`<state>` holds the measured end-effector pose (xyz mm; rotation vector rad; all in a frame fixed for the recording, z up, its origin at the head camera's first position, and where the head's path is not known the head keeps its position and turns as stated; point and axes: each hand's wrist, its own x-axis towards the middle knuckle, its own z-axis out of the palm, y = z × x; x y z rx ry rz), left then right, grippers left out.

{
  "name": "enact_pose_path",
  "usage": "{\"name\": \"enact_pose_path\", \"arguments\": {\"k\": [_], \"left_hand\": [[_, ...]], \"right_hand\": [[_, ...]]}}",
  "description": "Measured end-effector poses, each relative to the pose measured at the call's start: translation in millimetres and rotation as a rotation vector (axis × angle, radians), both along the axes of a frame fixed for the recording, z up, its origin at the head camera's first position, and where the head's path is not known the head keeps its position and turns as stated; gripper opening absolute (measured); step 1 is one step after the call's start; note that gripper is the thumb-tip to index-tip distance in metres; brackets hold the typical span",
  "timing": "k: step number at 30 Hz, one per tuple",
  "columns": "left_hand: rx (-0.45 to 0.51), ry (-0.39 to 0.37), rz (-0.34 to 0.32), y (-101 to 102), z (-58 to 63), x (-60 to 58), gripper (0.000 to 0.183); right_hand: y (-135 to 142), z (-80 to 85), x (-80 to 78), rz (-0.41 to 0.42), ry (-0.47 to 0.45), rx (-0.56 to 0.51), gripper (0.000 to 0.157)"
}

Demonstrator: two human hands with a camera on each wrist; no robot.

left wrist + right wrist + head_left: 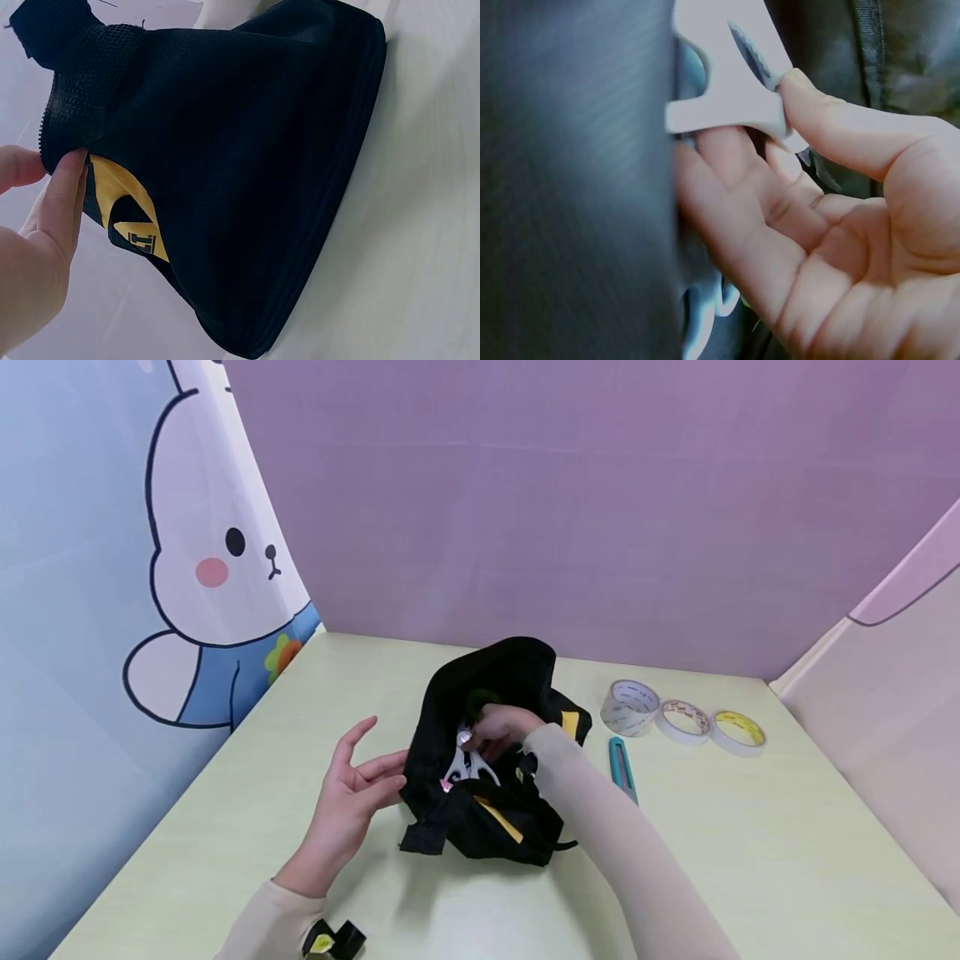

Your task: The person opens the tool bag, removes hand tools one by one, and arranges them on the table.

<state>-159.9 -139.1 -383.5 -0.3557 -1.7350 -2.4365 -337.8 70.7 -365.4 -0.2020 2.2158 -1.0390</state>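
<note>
A black zippered bag [441,702] with yellow patches stands gaping on the table. My right hand [504,727] reaches down inside it. In the right wrist view its thumb and fingers pinch a pale plastic-handled tool [731,90] with a serrated slot; its full shape is hidden. Blue-white curved handles [701,319] show below that hand, deeper in the bag. At the bag's left side, my left hand [341,806] has its fingers spread and fairly straight, fingertips against the zippered edge. The left wrist view shows the bag's black outer side [240,150] beside these fingers.
To the bag's right lies a teal utility knife [621,764], partly behind the right sleeve. Three tape rolls stand behind it: a wide clear one [626,714], a middle one [682,732] and a yellow-cored one [738,743]. A purple backdrop [562,527] rises behind the table.
</note>
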Motion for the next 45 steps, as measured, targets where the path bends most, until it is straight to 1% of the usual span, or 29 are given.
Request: {"name": "enact_pose_path", "arguments": {"k": [1, 2, 6, 8, 10, 12, 14, 15, 16, 20, 26, 28, 31, 35, 39, 45], "left_hand": [[0.000, 0.003, -0.002, 0.0, -0.1, -0.3, 0.076], [0.001, 0.006, -0.004, 0.0, -0.2, -0.5, 0.076], [0.008, 0.011, -0.012, 0.0, -0.7, -1.6, 0.075], [0.009, 0.009, -0.013, 0.0, -0.4, -1.9, 0.075], [0.007, 0.006, -0.012, 0.2, 0.2, -2.0, 0.075], [0.007, 0.004, -0.012, 0.3, 0.5, -2.1, 0.075], [0.005, 0.001, -0.014, 0.2, 0.4, -2.1, 0.074], [0.003, -0.001, -0.014, 0.2, 0.2, -2.1, 0.073], [0.001, -0.003, -0.016, 0.1, -0.1, -2.0, 0.073], [-0.012, -0.004, -0.019, -0.4, -1.8, -1.7, 0.072], [-0.022, 0.001, -0.016, -0.5, -3.5, -0.4, 0.073], [-0.028, -0.004, -0.012, -0.7, -3.8, 0.8, 0.073], [-0.031, -0.010, -0.008, -0.9, -4.2, 2.4, 0.072], [-0.021, -0.006, -0.008, -0.8, -3.8, 3.0, 0.071], [-0.004, 0.002, -0.010, -0.9, -3.0, 2.8, 0.070], [0.009, 0.016, -0.024, -0.8, -1.9, 2.2, 0.070]], "right_hand": [[0.3, 0.5, -0.3, -0.002, -0.013, -0.004, 0.039], [0.5, 1.3, -0.3, -0.001, -0.023, -0.008, 0.038], [1.2, 4.9, -0.3, 0.024, -0.049, -0.008, 0.021], [1.8, 7.9, -0.1, 0.039, -0.046, -0.003, 0.017], [2.4, 10.4, -0.3, 0.044, -0.041, -0.004, 0.017], [3.1, 12.5, -0.2, 0.042, -0.039, -0.008, 0.025], [3.6, 13.5, -0.1, 0.040, -0.038, -0.016, 0.038], [4.0, 13.8, 0.1, 0.044, -0.039, -0.017, 0.039], [4.4, 14.0, 0.3, 0.048, -0.039, -0.016, 0.038], [6.1, 15.8, 1.0, 0.066, -0.036, -0.011, 0.019], [6.9, 19.1, 1.8, 0.090, -0.029, 0.024, 0.026], [6.6, 19.7, 2.4, 0.102, -0.028, 0.041, 0.024], [6.3, 20.5, 3.8, 0.116, -0.028, 0.061, 0.015], [7.9, 24.6, 6.1, 0.110, -0.027, 0.072, 0.010], [11.1, 32.4, 8.5, 0.112, 0.010, 0.063, 0.012], [21.5, 46.6, 11.7, 0.130, 0.087, 0.042, 0.041]]}}
